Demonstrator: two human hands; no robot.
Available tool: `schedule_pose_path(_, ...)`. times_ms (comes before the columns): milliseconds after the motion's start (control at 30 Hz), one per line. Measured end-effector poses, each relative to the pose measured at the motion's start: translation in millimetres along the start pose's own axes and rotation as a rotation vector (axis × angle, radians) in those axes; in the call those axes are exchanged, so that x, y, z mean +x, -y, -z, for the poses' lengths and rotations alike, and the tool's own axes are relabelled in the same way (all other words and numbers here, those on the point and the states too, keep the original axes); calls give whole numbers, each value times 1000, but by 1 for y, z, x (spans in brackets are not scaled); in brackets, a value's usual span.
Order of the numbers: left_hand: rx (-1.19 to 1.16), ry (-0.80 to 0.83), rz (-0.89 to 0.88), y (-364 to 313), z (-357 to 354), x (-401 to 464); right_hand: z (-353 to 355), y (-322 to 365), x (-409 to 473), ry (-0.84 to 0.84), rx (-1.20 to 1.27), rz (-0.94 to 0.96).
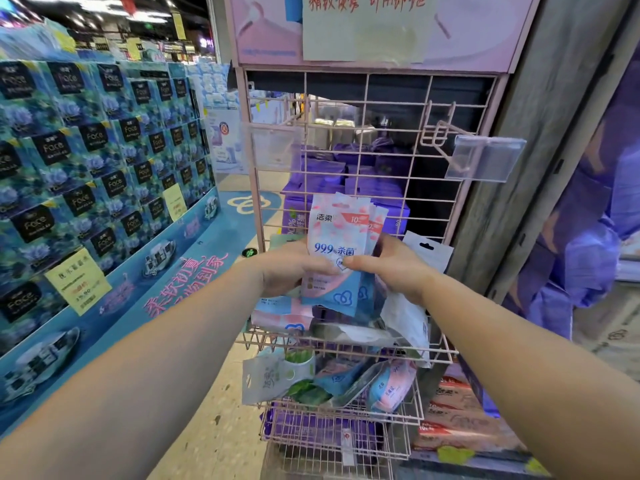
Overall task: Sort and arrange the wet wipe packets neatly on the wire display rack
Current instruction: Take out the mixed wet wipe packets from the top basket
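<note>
I hold a small stack of pink-and-blue wet wipe packets upright in front of the pink wire display rack. My left hand grips the stack from the left and my right hand from the right, thumbs on the front packet. Under my hands, the upper wire basket holds loose pink, blue and white packets lying flat and jumbled. The lower basket carries tilted green, blue and pink packets. A white packet with a hang hole leans behind my right hand.
Two pink hooks with clear price-tag holders jut from the rack's grid, both bare. A wall of blue tissue packs fills the left. A grey pillar stands right of the rack, with purple packs beyond it.
</note>
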State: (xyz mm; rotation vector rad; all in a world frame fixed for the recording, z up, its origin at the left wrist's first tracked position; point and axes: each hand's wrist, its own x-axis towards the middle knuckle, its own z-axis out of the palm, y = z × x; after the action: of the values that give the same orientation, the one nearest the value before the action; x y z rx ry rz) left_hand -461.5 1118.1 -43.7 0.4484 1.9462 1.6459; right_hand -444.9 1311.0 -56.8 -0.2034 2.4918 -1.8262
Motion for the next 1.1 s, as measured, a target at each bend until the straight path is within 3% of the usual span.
schedule_pose_path(300,-153,-105,-106,15,-13,14,-5,12,-6,128,79,-12)
schedule_pose_path(467,-126,-96,-214,13,-13,19,1,10,-11,109,-61,44)
schedule_pose_path(567,-106,-105,-201,13,-8,21,8,-4,-16,-27,-77,62)
schedule_pose_path(667,-67,-138,-183,14,1,22,26,-19,-28,-276,-10,80)
schedule_pose_path(733,-46,-158,-187,16,7,22,45,-32,-38,-331,4,60)
schedule_pose_path(800,-42,-168,-185,17,12,23,57,-38,-51,-179,-144,-39)
schedule_pose_path(900,-27,-189,-181,17,12,24,52,-45,-65,72,-599,-154)
schedule_pose_path(1100,-39,-216,-190,16,3,28,23,-48,-62,-20,-808,-123)
